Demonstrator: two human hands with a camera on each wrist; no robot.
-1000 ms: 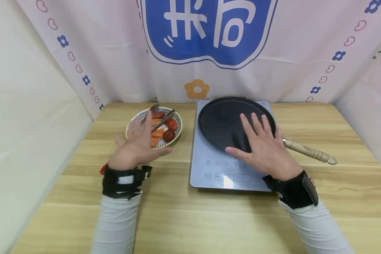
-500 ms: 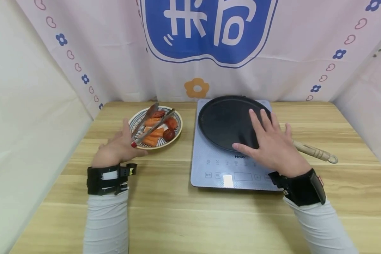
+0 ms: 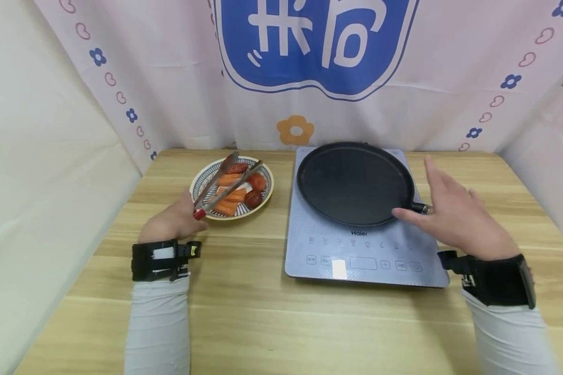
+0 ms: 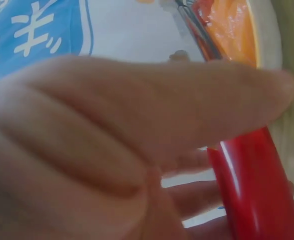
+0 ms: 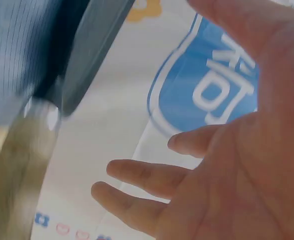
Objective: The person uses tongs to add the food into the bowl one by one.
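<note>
In the head view my left hand (image 3: pixel 171 219) is at the near end of a pair of tongs (image 3: pixel 232 188), which lie spread over a patterned plate (image 3: pixel 269 182) of food. The left wrist view shows the thumb across the front of the red handle (image 4: pixel 257 195) and fingers curled behind it. My right hand (image 3: pixel 460 219), thumb and fingers spread, hovers beside a flat black pan (image 3: pixel 356 182), hiding most of its handle. Closer up, the right wrist view shows the pan's wooden handle (image 5: pixel 19 175) apart from the fingers.
Beneath the pan is a grey induction cooktop (image 3: pixel 300 250) with touch controls along its front. Orange strips (image 3: pixel 225 208) and round red pieces (image 3: pixel 253 199) lie on the plate. A printed white cloth (image 3: pixel 187 104) hangs behind the wooden table (image 3: pixel 244 323).
My left hand has moved left and down to the tongs' handle, its fingers closing round it. The right hand has moved right, off the pan toward its handle.
</note>
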